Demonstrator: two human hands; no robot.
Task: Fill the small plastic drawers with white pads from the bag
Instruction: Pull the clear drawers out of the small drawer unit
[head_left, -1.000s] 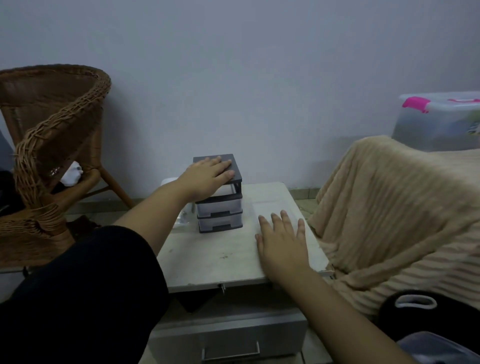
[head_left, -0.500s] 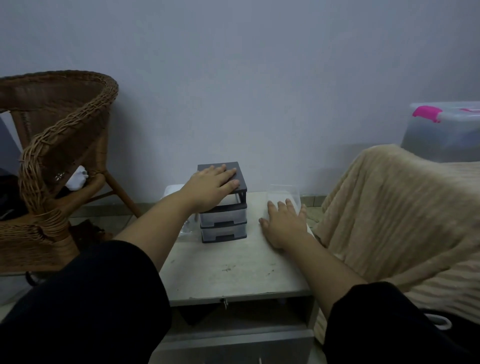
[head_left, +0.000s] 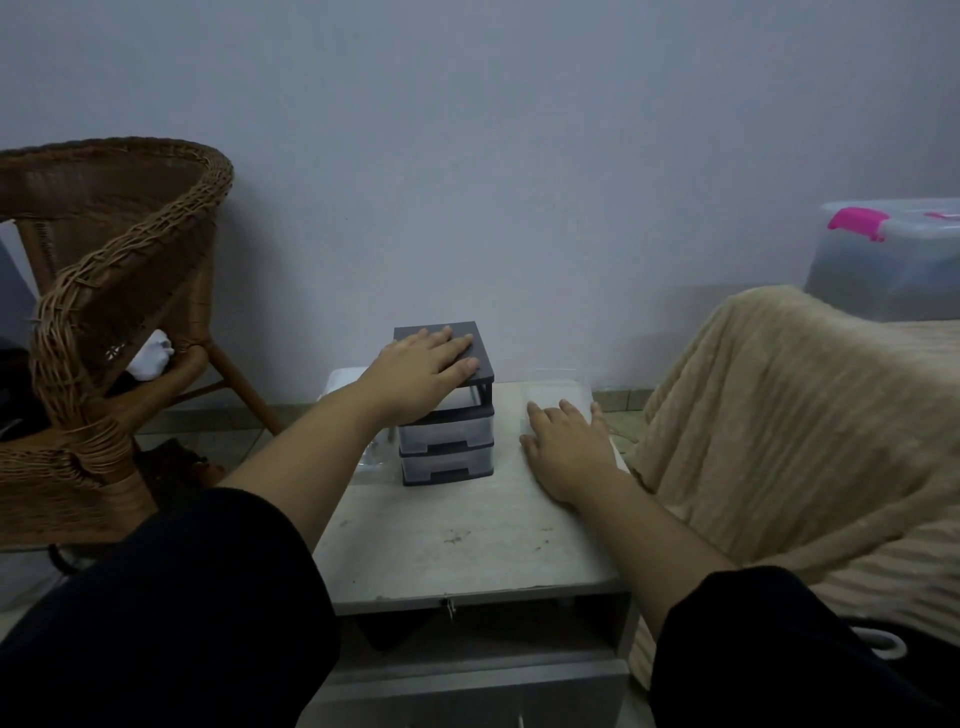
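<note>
The left hand (head_left: 421, 374) lies flat on top of the drawer box (head_left: 447, 441). The right hand (head_left: 566, 447) rests flat on the clear drawer (head_left: 558, 387) just right of the box. Hold the box still; the bag (head_left: 371, 457) looks just left of it

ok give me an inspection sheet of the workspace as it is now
surface: white table, a few dark specks
job's things: drawer unit, top slot empty, two drawers in; clear drawer out on the table; bag left of unit
clutter: nothing seen
hands: left hand flat on unit top; right hand rests on clear drawer
cables: nothing seen
surroundings: wicker chair left, beige blanket and storage box right
</note>
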